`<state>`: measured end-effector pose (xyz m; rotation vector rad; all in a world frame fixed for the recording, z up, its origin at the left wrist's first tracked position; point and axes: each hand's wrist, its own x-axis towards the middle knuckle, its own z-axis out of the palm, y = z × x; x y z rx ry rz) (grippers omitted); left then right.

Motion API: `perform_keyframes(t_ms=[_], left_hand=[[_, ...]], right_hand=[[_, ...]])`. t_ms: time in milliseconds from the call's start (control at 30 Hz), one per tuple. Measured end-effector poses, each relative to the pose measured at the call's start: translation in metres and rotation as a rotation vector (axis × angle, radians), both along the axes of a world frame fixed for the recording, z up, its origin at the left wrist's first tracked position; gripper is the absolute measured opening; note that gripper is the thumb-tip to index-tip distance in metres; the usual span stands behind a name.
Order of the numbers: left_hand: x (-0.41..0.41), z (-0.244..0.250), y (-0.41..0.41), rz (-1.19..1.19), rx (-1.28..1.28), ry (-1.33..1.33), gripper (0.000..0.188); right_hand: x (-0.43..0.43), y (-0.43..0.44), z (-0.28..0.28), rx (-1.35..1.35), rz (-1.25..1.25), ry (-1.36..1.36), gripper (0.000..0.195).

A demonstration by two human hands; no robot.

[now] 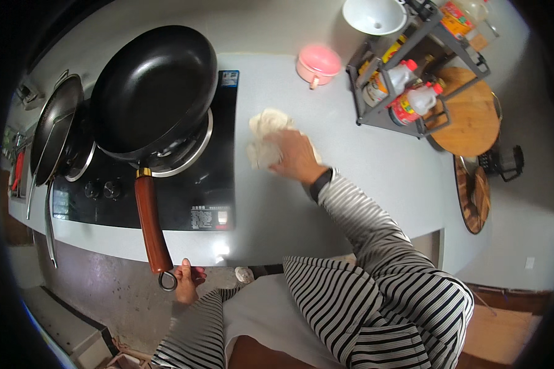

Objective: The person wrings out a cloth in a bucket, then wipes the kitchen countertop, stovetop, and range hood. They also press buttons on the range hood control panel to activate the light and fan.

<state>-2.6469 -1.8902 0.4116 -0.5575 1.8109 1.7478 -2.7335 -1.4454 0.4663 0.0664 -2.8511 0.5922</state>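
My right hand presses down on a crumpled cream cloth on the grey countertop, just right of the gas cooktop. Both the hand and the cloth are slightly blurred, and the palm hides part of the cloth. Low at the counter's front edge is my left hand, holding nothing, its thumb up and fingers apart. It is beside the ring end of a red-brown wooden handle. That handle belongs to a large black wok resting tilted on the right burner.
On the black glass cooktop, a second pan with a lid stands at left. A pink lidded pot sits near the wall. To the right are a grey rack with sauce bottles, a white bowl and a round wooden board.
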Motion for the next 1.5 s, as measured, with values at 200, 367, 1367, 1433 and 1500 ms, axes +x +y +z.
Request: perform_keyframes(t_ms=[200,367,1367,1433,1500], left_hand=[[-0.004,0.007,-0.002,-0.077,-0.013,0.001,0.047],[-0.003,-0.027,-0.014,-0.035,-0.061,-0.054,0.05],[0.012,-0.002,-0.009,-0.02,-0.07,-0.043,0.055],[0.009,-0.001,-0.002,0.038,-0.048,-0.018,0.057],[0.009,-0.011,-0.002,0.099,-0.005,-0.015,0.058]], right_hand=[[0.043,0.04,0.055,-0.509,0.158,-0.348,0.062],[-0.021,0.108,0.0,-0.727,-0.494,0.058,0.042],[-0.024,0.063,0.023,-0.684,-0.166,0.047,0.05],[0.037,0.055,0.028,-0.228,0.185,0.192,0.059],[0.087,0.024,0.028,-0.074,0.235,0.018,0.054]])
